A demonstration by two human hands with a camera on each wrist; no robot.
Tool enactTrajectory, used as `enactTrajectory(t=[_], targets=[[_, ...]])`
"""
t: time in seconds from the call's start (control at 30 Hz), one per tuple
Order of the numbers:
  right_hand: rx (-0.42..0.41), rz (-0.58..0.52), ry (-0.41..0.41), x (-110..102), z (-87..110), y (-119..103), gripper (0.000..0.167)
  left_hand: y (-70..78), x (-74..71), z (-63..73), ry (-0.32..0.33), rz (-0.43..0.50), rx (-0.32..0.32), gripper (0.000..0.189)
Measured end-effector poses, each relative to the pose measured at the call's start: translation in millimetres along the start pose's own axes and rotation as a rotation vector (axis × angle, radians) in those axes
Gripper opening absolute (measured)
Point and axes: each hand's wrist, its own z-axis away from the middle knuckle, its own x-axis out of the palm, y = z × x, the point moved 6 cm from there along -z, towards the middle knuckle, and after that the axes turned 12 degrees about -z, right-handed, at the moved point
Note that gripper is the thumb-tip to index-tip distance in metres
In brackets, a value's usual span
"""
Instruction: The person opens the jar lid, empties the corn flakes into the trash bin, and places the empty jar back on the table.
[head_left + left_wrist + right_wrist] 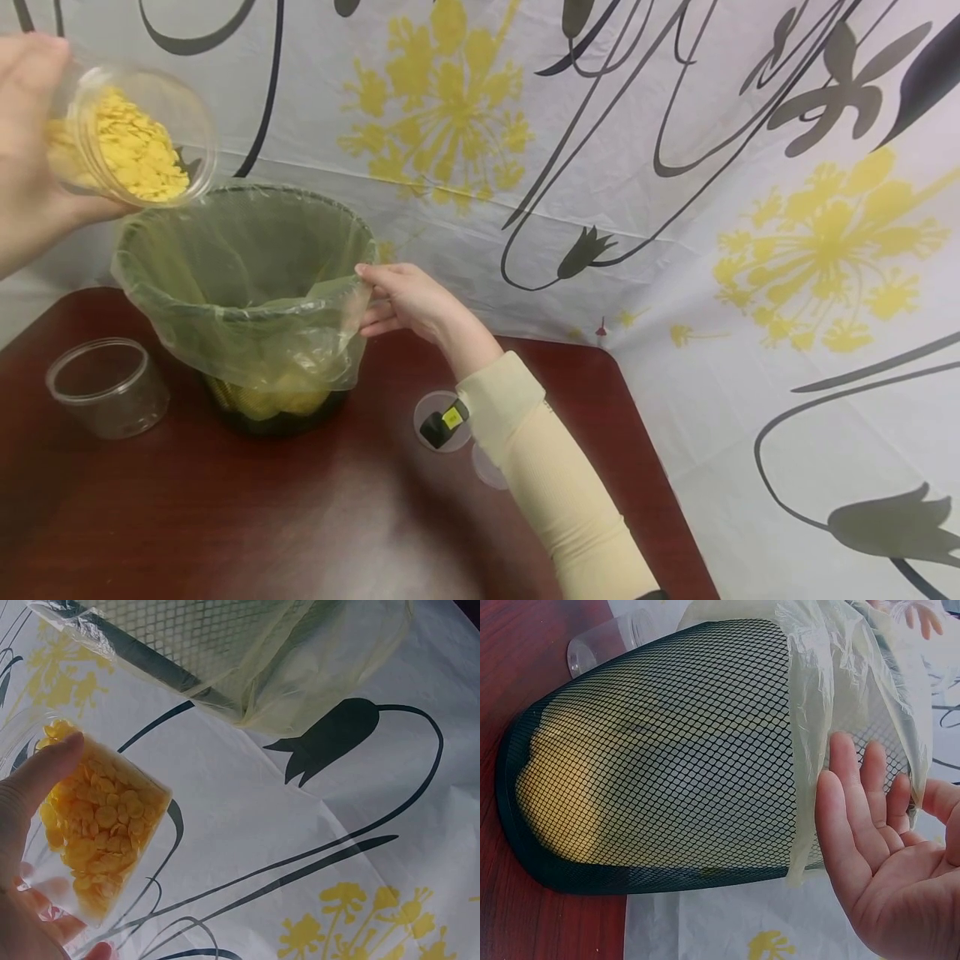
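Observation:
My left hand point(30, 142) grips a clear plastic tub point(198, 125) of small flat yellow pieces point(138, 142), tilted with its mouth toward a mesh wastebasket point(277, 421). The pieces lie inside the tub in the left wrist view too. A thin pale yellow bin liner point(247, 350) lines the basket and folds down over its rim. My right hand point(408, 300) pinches the liner at the basket's right rim, thumb on top and the other fingers outside. Through the mesh in the right wrist view, a yellow mass point(562, 795) shows at the basket's bottom.
An uncovered clear tub point(112, 400) stands left of the basket on the dark red table point(300, 517). Right of the basket lie a round clear lid point(425, 408) with a black and yellow item point(442, 425) on it, and another lid point(487, 468). A patterned white cloth point(637, 250) hangs behind.

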Motion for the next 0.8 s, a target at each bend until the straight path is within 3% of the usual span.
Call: enactTrajectory(t=[0.1, 0.3, 0.8], targets=[[-0.003, -0.002, 0.001, 0.2, -0.3, -0.2, 0.031, 2.5, -1.7, 0.9, 0.037, 0.002, 0.058, 0.107], [-0.003, 0.0, -0.002, 0.5, -0.7, 0.0, 0.028, 17.4, -8.7, 1.9, 0.117, 0.024, 0.115, 0.103], [-0.004, -0.002, -0.008, 0.9, 0.6, 1.5, 0.027, 27.5, -9.0, 0.4, 0.124, -0.008, 0.203, 0.095]])
